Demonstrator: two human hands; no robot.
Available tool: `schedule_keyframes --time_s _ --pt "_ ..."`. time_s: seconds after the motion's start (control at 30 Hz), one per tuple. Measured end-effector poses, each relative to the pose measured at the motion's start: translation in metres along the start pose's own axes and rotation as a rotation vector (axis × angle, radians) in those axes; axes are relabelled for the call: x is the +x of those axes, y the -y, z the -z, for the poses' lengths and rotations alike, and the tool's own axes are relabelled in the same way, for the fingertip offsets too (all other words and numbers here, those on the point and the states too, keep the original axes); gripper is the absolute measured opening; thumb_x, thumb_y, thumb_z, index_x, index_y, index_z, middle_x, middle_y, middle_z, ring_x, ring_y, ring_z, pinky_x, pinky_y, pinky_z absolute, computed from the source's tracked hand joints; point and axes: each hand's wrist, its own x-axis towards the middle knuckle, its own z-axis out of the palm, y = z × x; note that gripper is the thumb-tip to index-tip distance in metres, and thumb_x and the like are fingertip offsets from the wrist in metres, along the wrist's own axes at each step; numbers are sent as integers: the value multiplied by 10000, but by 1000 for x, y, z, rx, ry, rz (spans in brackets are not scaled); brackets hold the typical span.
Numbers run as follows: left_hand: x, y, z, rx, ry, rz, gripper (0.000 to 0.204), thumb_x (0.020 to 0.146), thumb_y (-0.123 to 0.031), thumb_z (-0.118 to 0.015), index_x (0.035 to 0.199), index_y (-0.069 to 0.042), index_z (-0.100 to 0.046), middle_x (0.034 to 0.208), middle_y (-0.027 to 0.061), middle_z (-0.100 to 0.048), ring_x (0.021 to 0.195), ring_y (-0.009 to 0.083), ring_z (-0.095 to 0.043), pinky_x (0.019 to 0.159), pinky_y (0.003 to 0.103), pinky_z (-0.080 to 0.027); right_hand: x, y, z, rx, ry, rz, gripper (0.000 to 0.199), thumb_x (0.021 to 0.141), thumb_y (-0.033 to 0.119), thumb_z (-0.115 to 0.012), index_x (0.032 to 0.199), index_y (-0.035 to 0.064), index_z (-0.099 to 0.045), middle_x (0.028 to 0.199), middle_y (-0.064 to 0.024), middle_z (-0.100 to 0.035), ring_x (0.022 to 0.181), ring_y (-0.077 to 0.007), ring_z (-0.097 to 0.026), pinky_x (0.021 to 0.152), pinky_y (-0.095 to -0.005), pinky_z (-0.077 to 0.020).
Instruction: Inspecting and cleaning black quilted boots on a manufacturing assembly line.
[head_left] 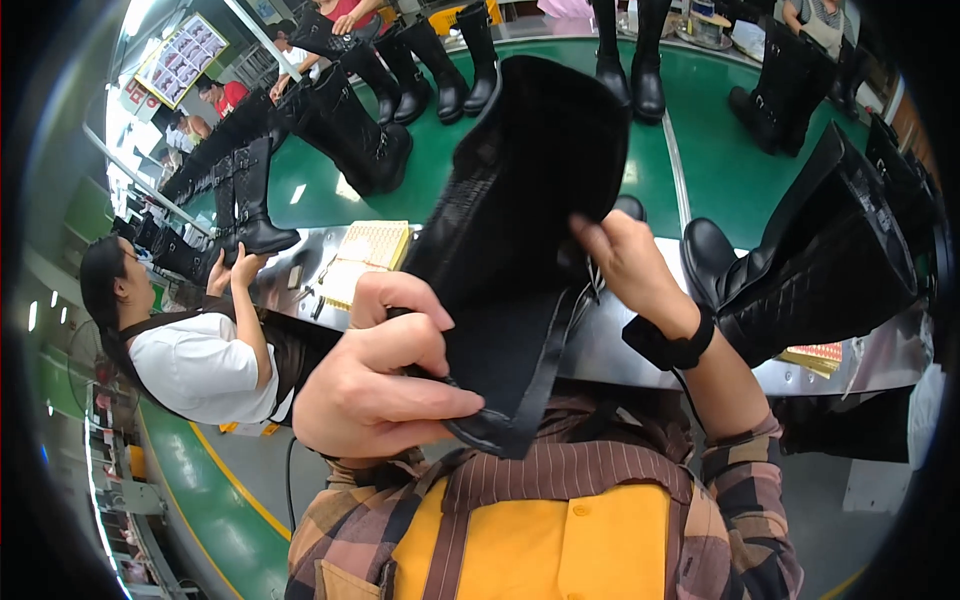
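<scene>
Your left fingers (440, 400) pinch the boot (530, 210), blocking mid-frame counter (605, 345); right fingers (620, 240) at its side, grip unclear. Other boots (840, 260), frame right.

Reaching the left hand (350, 385) rightward in front of the chest (550, 545), turning its back toward the view, pinching with the digits (455, 402) nearest the torso and curling the farther ones inward. Slanting the bare right forearm (735, 390) up and leftward, holding the right hand (640, 270) higher and farther out, pointing its fingers (592, 235) leftward, blurring at the tips.
</scene>
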Motion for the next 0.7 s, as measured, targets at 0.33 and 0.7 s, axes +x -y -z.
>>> schedule_keyframes --time_s 0.33,0.7 --pt "-16 26 2 -1 -66 -162 255 525 -221 -811 762 -145 -755 785 -9 -510 986 259 -434 848 350 -341 -5 -7 8 143 -73 -364 354 930 305 -585 932 -49 -592 722 -129 -593 688 -170 -584 625 -319 -461" --pt "10 20 -15 -30 -122 -213 339 449 -275 -765 771 -167 -772 732 -12 -508 927 245 -438 775 363 -342 27 37 -11 129 -406 146 1000 664 214 -831 1452 108 -224 1208 -197 -564 1067 -331 -581 927 -387 -469"
